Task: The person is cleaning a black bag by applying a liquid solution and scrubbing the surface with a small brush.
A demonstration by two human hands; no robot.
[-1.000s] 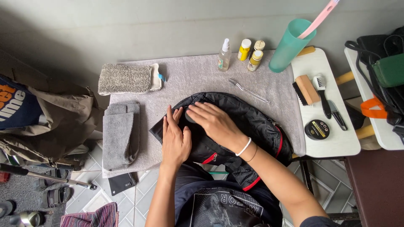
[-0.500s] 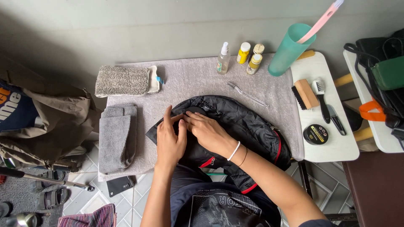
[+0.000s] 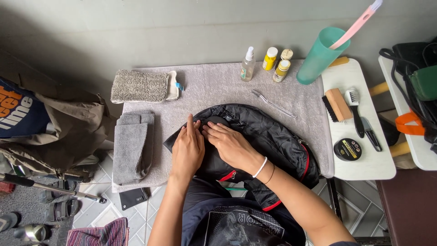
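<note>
A black backpack with red trim (image 3: 273, 141) lies on a grey towel-covered table (image 3: 218, 86). My left hand (image 3: 187, 148) rests flat on the bag's left end, fingers pointing away from me. My right hand (image 3: 227, 142) lies beside it on the same part of the bag, fingertips touching the left hand's fingers near the bag's top edge. Both press on the black fabric; whether the fingers pinch anything is hidden.
A folded grey towel (image 3: 132, 146) and a grey mitt (image 3: 141, 85) lie at left. Spray bottle (image 3: 247, 64), small yellow bottles (image 3: 278, 64), teal cup (image 3: 320, 55) and metal tweezers (image 3: 273, 104) sit at the back. A white side table (image 3: 368, 164) holds brushes (image 3: 337, 105) and a round tin (image 3: 348, 149).
Both hands have slid left along the bag and drawn together at its left end. The view has shifted slightly.
</note>
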